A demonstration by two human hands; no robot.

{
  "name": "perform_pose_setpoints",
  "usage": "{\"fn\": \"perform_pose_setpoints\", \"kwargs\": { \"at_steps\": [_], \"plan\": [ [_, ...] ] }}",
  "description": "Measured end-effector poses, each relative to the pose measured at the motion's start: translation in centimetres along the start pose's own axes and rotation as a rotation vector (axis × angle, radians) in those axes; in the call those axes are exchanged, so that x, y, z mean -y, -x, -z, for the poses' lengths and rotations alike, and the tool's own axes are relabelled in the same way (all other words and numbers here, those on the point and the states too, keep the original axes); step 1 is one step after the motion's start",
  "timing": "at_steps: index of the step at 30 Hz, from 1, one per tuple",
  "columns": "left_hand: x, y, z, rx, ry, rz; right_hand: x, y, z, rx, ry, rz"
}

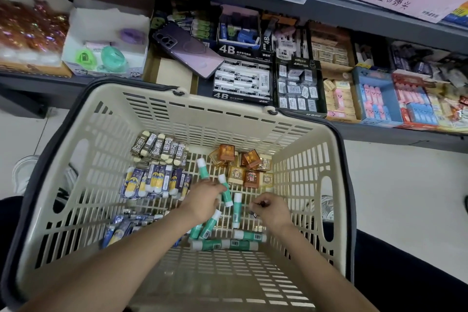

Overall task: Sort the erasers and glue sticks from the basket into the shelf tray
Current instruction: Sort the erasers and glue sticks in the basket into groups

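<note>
Both my arms reach down into a cream plastic basket (298, 129). My left hand (202, 201) grips a bunch of green glue sticks with white caps (226, 191); some stick out above the fingers, some below. More green glue sticks (225, 244) lie loose on the basket floor under my wrists. My right hand (272, 210) hovers beside them with fingers curled, pinching a small dark item (255, 215). Packs of 2B erasers (159, 147), blue-wrapped erasers (155, 182) and orange boxed erasers (241, 166) lie farther back in the basket.
Beyond the basket runs a low shelf with trays of stationery: 4B eraser boxes (241, 81), small white erasers (298, 88), pink and blue packs (379, 104). A purple phone (187, 49) lies on the trays. A white box of tape dispensers (106, 53) sits left.
</note>
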State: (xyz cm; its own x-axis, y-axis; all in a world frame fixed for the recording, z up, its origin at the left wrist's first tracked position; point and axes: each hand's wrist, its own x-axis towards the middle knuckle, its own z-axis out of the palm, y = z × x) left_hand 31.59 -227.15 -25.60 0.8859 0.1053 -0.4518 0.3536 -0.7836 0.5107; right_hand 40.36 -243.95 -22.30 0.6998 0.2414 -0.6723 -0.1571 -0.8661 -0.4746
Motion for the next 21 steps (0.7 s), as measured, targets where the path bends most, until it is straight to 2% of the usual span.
{"fn": "perform_pose_setpoints", "kwargs": {
  "at_steps": [2,4,8,15,21],
  "plan": [
    [-0.2,0.0,0.1,-0.056,-0.058,-0.028,0.5,0.3,0.5,-0.095,-0.050,0.030],
    [-0.3,-0.2,0.2,-0.140,-0.104,0.016,1.2,0.3,1.3,-0.176,-0.241,0.048],
    [-0.8,-0.5,0.6,-0.176,-0.052,0.174,2.5,-0.5,2.5,-0.175,-0.550,-0.001],
    [-0.8,-1.6,1.1,-0.180,0.157,0.276,3.2,-0.5,3.2,-0.093,-0.651,-0.072],
    [-1.4,0.0,-0.7,-0.149,0.199,0.245,3.3,-0.5,3.5,-0.057,-0.664,-0.102]
  ]
}}
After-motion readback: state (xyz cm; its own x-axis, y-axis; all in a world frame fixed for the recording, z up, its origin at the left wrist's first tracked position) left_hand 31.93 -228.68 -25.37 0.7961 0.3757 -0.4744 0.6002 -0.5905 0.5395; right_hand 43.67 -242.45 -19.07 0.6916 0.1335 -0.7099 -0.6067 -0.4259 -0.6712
